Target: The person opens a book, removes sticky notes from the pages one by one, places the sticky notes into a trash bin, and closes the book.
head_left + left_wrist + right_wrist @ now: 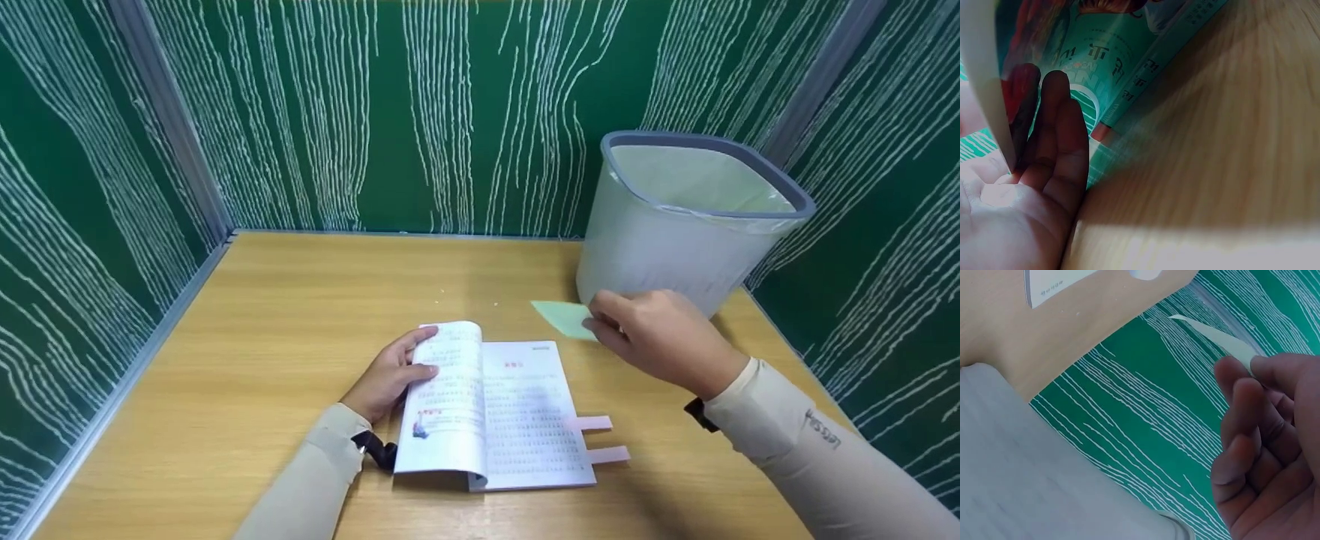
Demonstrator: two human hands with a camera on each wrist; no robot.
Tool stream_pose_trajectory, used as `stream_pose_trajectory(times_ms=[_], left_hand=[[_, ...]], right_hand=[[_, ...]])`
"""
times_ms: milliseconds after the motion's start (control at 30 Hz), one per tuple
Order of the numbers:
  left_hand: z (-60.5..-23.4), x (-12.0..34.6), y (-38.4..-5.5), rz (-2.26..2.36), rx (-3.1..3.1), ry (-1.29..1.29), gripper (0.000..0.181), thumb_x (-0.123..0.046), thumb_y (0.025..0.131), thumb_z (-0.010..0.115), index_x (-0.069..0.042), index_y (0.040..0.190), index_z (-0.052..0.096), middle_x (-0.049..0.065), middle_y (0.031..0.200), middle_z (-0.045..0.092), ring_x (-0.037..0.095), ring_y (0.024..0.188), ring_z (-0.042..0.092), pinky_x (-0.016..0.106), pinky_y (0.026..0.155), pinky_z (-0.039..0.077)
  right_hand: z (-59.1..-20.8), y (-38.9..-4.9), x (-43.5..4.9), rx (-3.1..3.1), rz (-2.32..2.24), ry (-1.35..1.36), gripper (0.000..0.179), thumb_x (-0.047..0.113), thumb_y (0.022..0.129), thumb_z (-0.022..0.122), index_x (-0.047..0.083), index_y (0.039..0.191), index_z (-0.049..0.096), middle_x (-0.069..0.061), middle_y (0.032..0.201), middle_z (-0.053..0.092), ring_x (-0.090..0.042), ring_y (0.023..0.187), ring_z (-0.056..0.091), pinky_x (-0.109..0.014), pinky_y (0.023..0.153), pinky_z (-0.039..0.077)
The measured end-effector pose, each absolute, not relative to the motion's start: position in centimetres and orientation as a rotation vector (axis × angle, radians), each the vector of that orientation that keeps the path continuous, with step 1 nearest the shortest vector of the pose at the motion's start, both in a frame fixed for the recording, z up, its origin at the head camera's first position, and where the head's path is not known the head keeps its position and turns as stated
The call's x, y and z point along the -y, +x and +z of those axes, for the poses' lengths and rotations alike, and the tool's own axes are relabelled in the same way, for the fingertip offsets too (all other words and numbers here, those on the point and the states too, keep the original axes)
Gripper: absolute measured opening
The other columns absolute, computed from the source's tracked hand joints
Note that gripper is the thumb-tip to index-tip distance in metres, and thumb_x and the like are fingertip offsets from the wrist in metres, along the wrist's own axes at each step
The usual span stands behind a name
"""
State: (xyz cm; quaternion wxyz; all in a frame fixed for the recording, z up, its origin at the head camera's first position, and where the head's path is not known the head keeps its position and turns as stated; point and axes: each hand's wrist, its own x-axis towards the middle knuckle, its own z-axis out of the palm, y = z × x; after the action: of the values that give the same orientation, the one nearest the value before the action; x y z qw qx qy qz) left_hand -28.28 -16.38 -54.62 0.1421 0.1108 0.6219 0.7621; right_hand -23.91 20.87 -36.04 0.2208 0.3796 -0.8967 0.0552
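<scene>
An open book lies on the table, its left pages bent upward. My left hand grips those pages, thumb on the printed side and fingers behind. From below, the left wrist view shows the fingers of that hand under the book's green cover. Two pink paper tabs stick out of the right page edge. Beyond the book's upper right corner, my right hand pinches a pale green slip of paper between thumb and index finger. The slip curves to a point in the right wrist view.
A pale waste bin with a grey rim and a liner stands at the back right, just behind my right hand. Green panels with white wavy lines enclose the wooden table at the back and sides. Tiny white specks lie beyond the book.
</scene>
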Motion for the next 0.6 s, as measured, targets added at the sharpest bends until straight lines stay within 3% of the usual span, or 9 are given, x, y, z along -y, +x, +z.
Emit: stream_pose_trajectory(times_ms=[167,433,600], left_hand=[[-54.5,16.5,-28.3,2.193,-1.804,0.321,0.070,0.001,0.096,0.064,-0.014,0.159,0.037,0.017,0.147,0.055,0.028,0.110,0.072,0.035,0.088,0.062],[-54.5,16.3,-28.3,2.185,-1.803,0.344,0.071,0.000,0.095,0.065,-0.013,0.159,0.036,0.019,0.144,0.057,0.027,0.106,0.073,0.034,0.086,0.063],[-54.6,16.2,-28.3,2.184,-1.806,0.344,0.072,-0.001,0.095,0.065,-0.012,0.159,0.035,0.018,0.144,0.056,0.026,0.105,0.073,0.034,0.086,0.063]], right_hand=[[-35.6,-24.2,-21.0,2.462,0.122,1.013,0.009,0.024,0.096,0.074,0.017,0.097,0.068,0.009,0.062,0.051,-0.005,0.053,0.052,-0.020,0.055,0.050],[-35.1,-25.1,-21.9,2.379,0.048,0.961,0.013,0.023,0.097,0.072,0.016,0.088,0.064,0.006,0.059,0.046,-0.010,0.050,0.047,-0.023,0.049,0.040],[-34.4,-25.5,-22.2,2.334,0.045,0.945,0.013,0.022,0.095,0.073,0.015,0.087,0.065,0.004,0.058,0.048,-0.013,0.049,0.049,-0.026,0.049,0.045]])
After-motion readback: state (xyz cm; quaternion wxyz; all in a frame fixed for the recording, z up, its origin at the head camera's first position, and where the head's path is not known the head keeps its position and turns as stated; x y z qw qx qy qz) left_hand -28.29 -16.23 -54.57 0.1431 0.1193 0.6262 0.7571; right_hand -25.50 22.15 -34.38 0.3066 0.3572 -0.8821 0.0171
